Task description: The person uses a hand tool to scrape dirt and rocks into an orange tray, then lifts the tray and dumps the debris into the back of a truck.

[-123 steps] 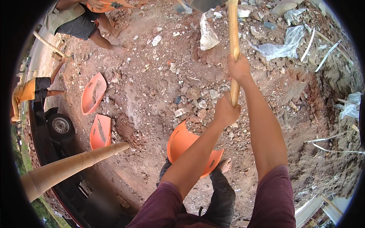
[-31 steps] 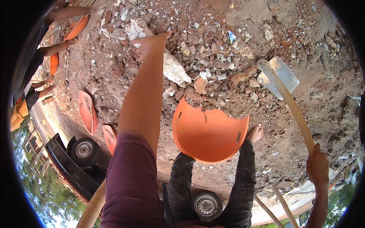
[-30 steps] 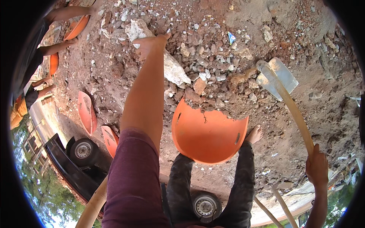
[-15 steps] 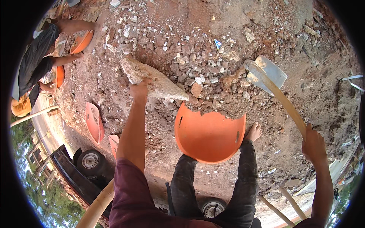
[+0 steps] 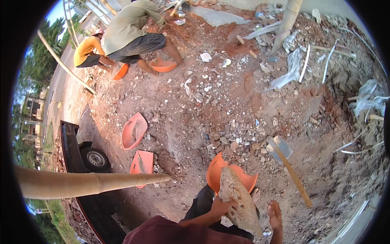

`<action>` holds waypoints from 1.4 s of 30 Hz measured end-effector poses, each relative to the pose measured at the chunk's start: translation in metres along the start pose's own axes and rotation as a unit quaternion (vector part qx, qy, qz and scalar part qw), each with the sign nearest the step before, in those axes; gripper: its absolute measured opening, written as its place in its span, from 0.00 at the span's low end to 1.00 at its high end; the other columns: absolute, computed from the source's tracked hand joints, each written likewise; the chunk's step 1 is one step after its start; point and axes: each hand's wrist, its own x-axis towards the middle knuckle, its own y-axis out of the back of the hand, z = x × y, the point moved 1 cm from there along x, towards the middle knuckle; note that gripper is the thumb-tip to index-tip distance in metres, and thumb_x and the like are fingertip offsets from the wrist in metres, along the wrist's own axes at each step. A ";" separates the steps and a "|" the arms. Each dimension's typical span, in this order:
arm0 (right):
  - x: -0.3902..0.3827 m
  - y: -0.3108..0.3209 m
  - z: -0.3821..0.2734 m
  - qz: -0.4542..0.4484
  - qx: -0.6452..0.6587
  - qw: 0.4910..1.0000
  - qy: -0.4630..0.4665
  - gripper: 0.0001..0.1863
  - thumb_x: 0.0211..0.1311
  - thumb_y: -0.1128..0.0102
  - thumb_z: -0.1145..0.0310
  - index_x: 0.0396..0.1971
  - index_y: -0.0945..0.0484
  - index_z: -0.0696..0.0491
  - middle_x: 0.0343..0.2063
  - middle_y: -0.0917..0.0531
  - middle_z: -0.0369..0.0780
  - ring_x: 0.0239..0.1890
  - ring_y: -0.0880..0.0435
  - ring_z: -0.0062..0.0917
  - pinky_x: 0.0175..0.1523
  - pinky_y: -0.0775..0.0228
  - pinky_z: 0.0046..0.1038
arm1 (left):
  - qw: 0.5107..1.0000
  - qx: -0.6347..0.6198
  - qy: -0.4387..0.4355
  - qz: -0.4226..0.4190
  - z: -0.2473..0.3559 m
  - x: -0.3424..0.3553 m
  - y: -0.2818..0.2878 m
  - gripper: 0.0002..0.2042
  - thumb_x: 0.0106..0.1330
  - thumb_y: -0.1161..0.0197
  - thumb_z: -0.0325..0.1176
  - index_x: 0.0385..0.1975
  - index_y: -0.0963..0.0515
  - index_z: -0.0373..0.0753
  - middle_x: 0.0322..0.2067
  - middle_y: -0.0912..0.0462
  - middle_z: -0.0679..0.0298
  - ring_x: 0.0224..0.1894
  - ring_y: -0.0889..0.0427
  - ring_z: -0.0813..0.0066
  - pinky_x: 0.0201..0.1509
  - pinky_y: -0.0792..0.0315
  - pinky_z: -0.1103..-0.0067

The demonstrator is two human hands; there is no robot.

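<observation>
A long, rough, pale stone slab [image 5: 237, 185] is raised close to my body, and my left hand [image 5: 222, 206] grips its near side. Behind it is a broken-edged orange basin [image 5: 214, 171] between my legs, partly covered by the slab. My right hand [image 5: 275, 215] is held up to the right of the slab, fingers apart and nothing in it. Beyond that hand, a hoe [image 5: 293, 173] with a wooden handle and a flat metal blade lies on the dirt. Small rubble [image 5: 227, 143] is heaped just past the basin.
Two orange scoop pans [image 5: 134, 131] lie to the left. A bamboo pole [image 5: 101, 183] juts in from the left, above a dark trailer [image 5: 73, 142]. Two people [image 5: 134, 30] bend over orange basins at the far left. Plastic sheeting [image 5: 287, 72] and white strips litter the right.
My left hand has lifted the slab off the rubble and brought it toward me, over the basin. My right hand has let go of the hoe, which now lies down. The view has shifted.
</observation>
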 end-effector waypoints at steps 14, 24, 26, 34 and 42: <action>-0.174 -0.102 -0.046 -0.345 -0.067 0.936 -0.032 0.45 0.60 0.38 0.48 0.68 0.41 0.63 0.62 0.28 0.53 0.60 0.24 0.44 0.64 0.31 0.40 | 0.992 0.080 -0.076 -0.056 -0.158 -0.226 -0.029 0.52 0.43 0.27 0.56 0.58 0.40 0.16 0.46 0.25 0.46 0.45 0.22 0.60 0.43 0.27 0.66; -0.300 -0.249 -0.026 -0.468 -0.172 0.867 0.004 0.47 0.58 0.39 0.50 0.69 0.44 0.66 0.64 0.30 0.55 0.62 0.25 0.45 0.66 0.32 0.42 | 0.989 -0.058 -0.136 0.011 -0.250 -0.300 0.094 0.40 0.51 0.30 0.45 0.60 0.35 0.23 0.55 0.24 0.48 0.53 0.22 0.64 0.57 0.31 0.70; -0.330 -0.295 -0.017 -0.488 -0.180 0.854 0.017 0.47 0.58 0.40 0.50 0.69 0.45 0.66 0.64 0.30 0.56 0.63 0.26 0.45 0.67 0.33 0.43 | 0.980 -0.108 -0.166 0.012 -0.267 -0.317 0.146 0.38 0.52 0.31 0.42 0.61 0.34 0.25 0.55 0.24 0.50 0.54 0.23 0.65 0.58 0.32 0.70; -0.534 -0.474 -0.044 -0.686 -0.097 0.702 0.166 0.49 0.56 0.41 0.51 0.70 0.48 0.68 0.65 0.32 0.58 0.64 0.27 0.46 0.69 0.34 0.44 | 0.806 -0.346 -0.467 0.109 -0.320 -0.493 0.423 0.26 0.58 0.31 0.38 0.57 0.24 0.37 0.51 0.18 0.63 0.51 0.22 0.75 0.58 0.32 0.77; -0.991 -0.856 -0.156 -0.798 0.005 0.569 0.198 0.46 0.69 0.54 0.35 0.69 0.41 0.62 0.60 0.25 0.54 0.54 0.18 0.46 0.53 0.19 0.44 | 0.258 -0.440 -0.753 0.415 -0.390 -0.869 0.651 0.54 0.64 0.55 0.74 0.75 0.72 0.43 0.74 0.63 0.38 0.78 0.63 0.46 0.73 0.56 0.41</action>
